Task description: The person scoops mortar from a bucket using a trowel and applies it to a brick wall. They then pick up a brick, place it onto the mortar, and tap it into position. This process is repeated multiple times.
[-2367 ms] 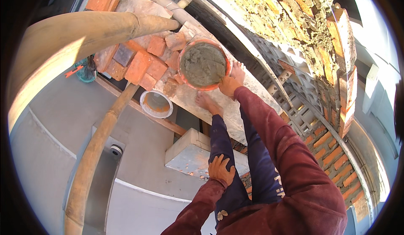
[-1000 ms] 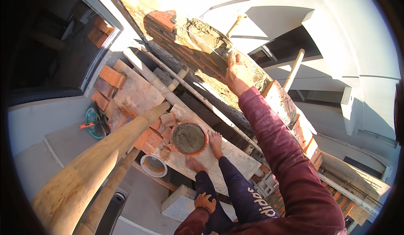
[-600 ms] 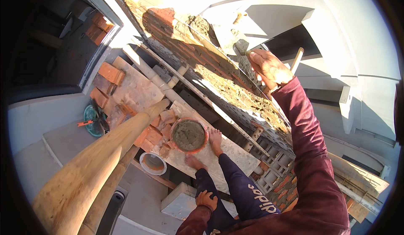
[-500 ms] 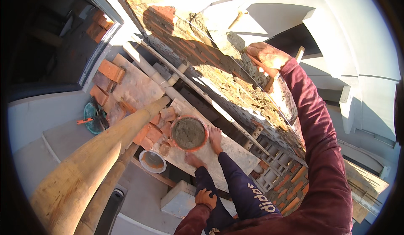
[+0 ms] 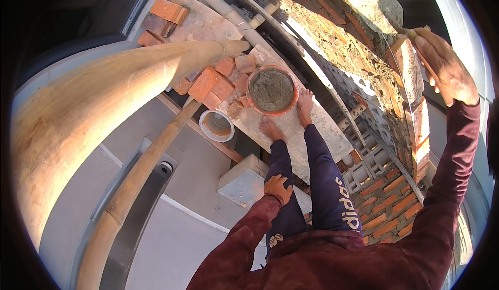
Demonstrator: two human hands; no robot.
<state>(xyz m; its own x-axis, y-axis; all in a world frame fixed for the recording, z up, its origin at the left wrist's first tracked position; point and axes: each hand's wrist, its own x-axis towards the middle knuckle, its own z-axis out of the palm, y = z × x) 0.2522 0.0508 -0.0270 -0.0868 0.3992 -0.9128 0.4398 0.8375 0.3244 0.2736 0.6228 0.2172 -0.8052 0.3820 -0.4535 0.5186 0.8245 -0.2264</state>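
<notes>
My right hand (image 5: 442,61), at the upper right, is closed round the wooden handle of a trowel (image 5: 378,8). Mortar coats the trowel's broad blade, which lies over the top of the brick wall (image 5: 374,77). A thin string runs along this wall beside wet mortar. My left hand (image 5: 278,187) rests on my left thigh, fingers spread and holding nothing. In front of my bare feet stands an orange-rimmed bucket (image 5: 251,100) filled with grey mortar (image 5: 271,89).
Loose red bricks (image 5: 210,84) crowd the plank platform (image 5: 327,144) left of the bucket. A white pail (image 5: 202,126) sits beside it. Thick bamboo poles (image 5: 119,77) cross the left side. Gaps open along the platform's edges, and openwork blocks (image 5: 364,170) lie below on the right.
The view has turned, bringing the bucket and platform higher and further right. My right hand and trowel now appear further right and higher. My left hand stays on my thigh.
</notes>
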